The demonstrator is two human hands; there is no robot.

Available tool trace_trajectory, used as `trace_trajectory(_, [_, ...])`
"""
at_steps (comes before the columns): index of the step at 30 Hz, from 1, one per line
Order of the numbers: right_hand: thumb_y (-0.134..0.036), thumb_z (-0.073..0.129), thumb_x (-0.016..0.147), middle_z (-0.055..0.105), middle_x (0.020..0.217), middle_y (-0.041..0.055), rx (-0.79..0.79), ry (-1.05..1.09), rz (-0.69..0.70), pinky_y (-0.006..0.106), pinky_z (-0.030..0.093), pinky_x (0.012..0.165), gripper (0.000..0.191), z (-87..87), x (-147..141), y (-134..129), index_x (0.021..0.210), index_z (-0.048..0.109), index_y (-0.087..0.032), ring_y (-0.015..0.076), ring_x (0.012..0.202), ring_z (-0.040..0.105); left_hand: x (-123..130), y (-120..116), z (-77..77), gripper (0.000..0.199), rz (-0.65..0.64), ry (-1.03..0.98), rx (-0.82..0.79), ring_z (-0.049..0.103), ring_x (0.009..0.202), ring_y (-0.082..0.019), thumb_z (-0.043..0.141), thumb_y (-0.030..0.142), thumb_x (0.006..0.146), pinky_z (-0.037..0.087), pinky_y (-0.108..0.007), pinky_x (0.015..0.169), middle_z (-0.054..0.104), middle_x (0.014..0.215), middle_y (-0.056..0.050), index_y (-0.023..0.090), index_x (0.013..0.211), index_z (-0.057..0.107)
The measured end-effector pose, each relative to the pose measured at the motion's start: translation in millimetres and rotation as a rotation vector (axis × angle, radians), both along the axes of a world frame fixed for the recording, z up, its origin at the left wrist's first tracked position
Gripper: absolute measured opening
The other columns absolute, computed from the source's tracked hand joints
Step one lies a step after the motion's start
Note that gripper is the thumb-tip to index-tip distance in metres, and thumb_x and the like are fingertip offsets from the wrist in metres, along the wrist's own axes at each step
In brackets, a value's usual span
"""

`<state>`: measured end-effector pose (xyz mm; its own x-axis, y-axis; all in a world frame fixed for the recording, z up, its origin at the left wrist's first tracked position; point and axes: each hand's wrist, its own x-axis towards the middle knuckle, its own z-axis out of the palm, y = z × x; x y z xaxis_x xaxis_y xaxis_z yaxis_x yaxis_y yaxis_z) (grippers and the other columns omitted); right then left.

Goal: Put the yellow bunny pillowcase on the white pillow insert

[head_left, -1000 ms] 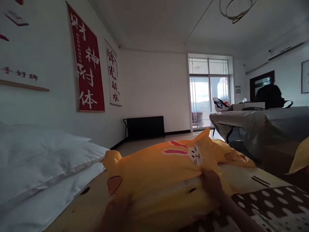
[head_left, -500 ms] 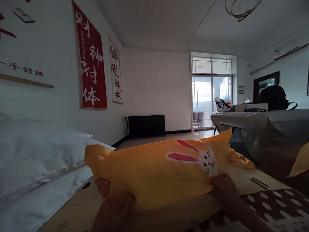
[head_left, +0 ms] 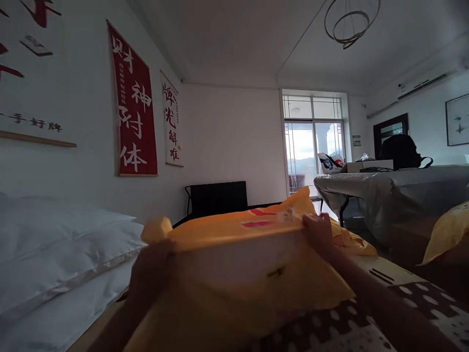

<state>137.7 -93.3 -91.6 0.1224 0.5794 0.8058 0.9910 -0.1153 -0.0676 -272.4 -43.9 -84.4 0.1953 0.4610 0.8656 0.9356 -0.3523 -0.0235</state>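
Note:
A yellow pillowcase (head_left: 220,229) with a rabbit print is held up in front of me, its near edge raised and its pale inner side showing below. My left hand (head_left: 156,259) is closed on the left end of that edge. At the right end, my right hand (head_left: 318,233) pinches the cloth below the rabbit's face. The lower layer of yellow cloth hangs toward me over a brown and white patterned cover (head_left: 425,298). Whether anything lies inside the case is hard to tell.
White pillows (head_left: 69,239) are stacked at the left. More yellow cloth (head_left: 351,239) lies behind my right hand. A plastic-covered table (head_left: 414,190) at the right bears a black bag (head_left: 399,151) and boxes. Another yellow piece (head_left: 449,230) is at the right edge.
Both hands have risen with the near edge of the pillowcase, and the case has tipped away, so its pale inner side shows. The view has tilted up slightly.

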Motion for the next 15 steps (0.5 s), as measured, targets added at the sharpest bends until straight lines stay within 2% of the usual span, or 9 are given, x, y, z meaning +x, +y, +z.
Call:
trace_trajectory(2, [-0.015,0.040,0.083,0.068,0.085,0.0087,-0.063,0.016,-0.055,0.037,0.026,0.082,0.022,37.8,-5.4,7.8,0.081,0.062,-0.017,0.0216,0.088,0.059,12.1,-5.1,41.9,0.019,0.011,-0.151,-0.159,0.054,0.076,-0.020,0.032,0.029,0.084,0.039,-0.030,0.065,0.058,0.083,-0.005,0.020,0.085,0.049])
trace_trajectory(3, [-0.015,0.039,0.084,0.068,0.089,0.0102,-0.109,0.025,-0.073,0.037,0.027,0.083,0.024,43.0,-8.5,10.8,0.086,0.063,-0.017,0.0225,0.091,0.059,16.7,-5.8,48.8,0.017,-0.002,-0.183,-0.251,0.054,0.074,-0.018,0.036,0.032,0.083,0.038,-0.028,0.063,0.058,0.082,-0.003,0.021,0.087,0.048])
trace_trajectory(4, [-0.015,0.039,0.084,0.068,0.093,0.0117,-0.164,0.033,-0.081,0.038,0.028,0.083,0.025,38.3,-12.2,12.8,0.090,0.063,-0.016,0.0232,0.093,0.059,19.7,-4.5,44.9,0.017,-0.011,-0.201,-0.336,0.055,0.074,-0.017,0.037,0.032,0.083,0.038,-0.027,0.063,0.058,0.082,-0.001,0.021,0.088,0.048])
trace_trajectory(5, [-0.014,0.040,0.083,0.068,0.095,0.0130,-0.223,0.043,-0.082,0.038,0.030,0.082,0.025,25.1,-16.3,13.7,0.092,0.064,-0.015,0.0236,0.094,0.060,20.9,-1.0,31.2,0.017,-0.012,-0.185,-0.403,0.055,0.074,-0.017,0.036,0.032,0.083,0.038,-0.027,0.065,0.058,0.081,-0.001,0.021,0.087,0.049])
trace_trajectory(8, [-0.014,0.050,0.076,0.069,0.086,0.0130,-0.391,0.071,-0.064,0.035,0.035,0.076,0.018,-39.4,-29.6,11.5,0.085,0.066,-0.014,0.0227,0.084,0.063,14.7,19.9,-44.6,0.026,0.006,-0.030,-0.529,0.056,0.083,-0.022,0.030,0.028,0.082,0.041,-0.035,0.078,0.058,0.084,-0.008,0.018,0.081,0.054])
trace_trajectory(9, [-0.014,0.052,0.074,0.070,0.082,0.0121,-0.436,0.078,-0.058,0.034,0.036,0.074,0.017,-58.9,-33.0,10.8,0.082,0.067,-0.014,0.0221,0.080,0.063,10.8,28.5,-69.3,0.027,-0.050,0.017,-0.580,0.055,0.088,-0.026,0.032,0.028,0.079,0.041,-0.038,0.082,0.059,0.087,-0.011,0.017,0.080,0.057])
trace_trajectory(11, [-0.013,0.052,0.073,0.070,0.078,0.0112,-0.489,0.086,-0.054,0.033,0.038,0.072,0.017,-80.3,-36.1,12.2,0.080,0.067,-0.015,0.0215,0.077,0.064,3.0,43.9,-98.1,0.032,-0.085,0.030,-0.635,0.057,0.093,-0.026,0.031,0.031,0.079,0.042,-0.037,0.084,0.062,0.090,-0.013,0.017,0.079,0.059])
trace_trajectory(13, [-0.012,0.050,0.074,0.070,0.082,0.0125,-0.492,0.083,-0.054,0.034,0.039,0.075,0.020,-74.5,-33.8,16.9,0.083,0.068,-0.015,0.0216,0.079,0.065,-2.5,51.1,-90.7,0.034,-0.117,-0.068,-0.663,0.058,0.097,-0.024,0.028,0.032,0.080,0.044,-0.032,0.084,0.064,0.094,-0.012,0.016,0.085,0.058])
trace_trajectory(15, [-0.011,0.048,0.076,0.070,0.091,0.0147,-0.460,0.070,-0.056,0.035,0.038,0.080,0.024,-49.6,-27.9,21.5,0.091,0.067,-0.014,0.0224,0.087,0.064,-4.6,46.3,-55.2,0.032,-0.156,-0.229,-0.660,0.059,0.092,-0.022,0.029,0.033,0.079,0.044,-0.029,0.080,0.064,0.091,-0.008,0.017,0.088,0.055])
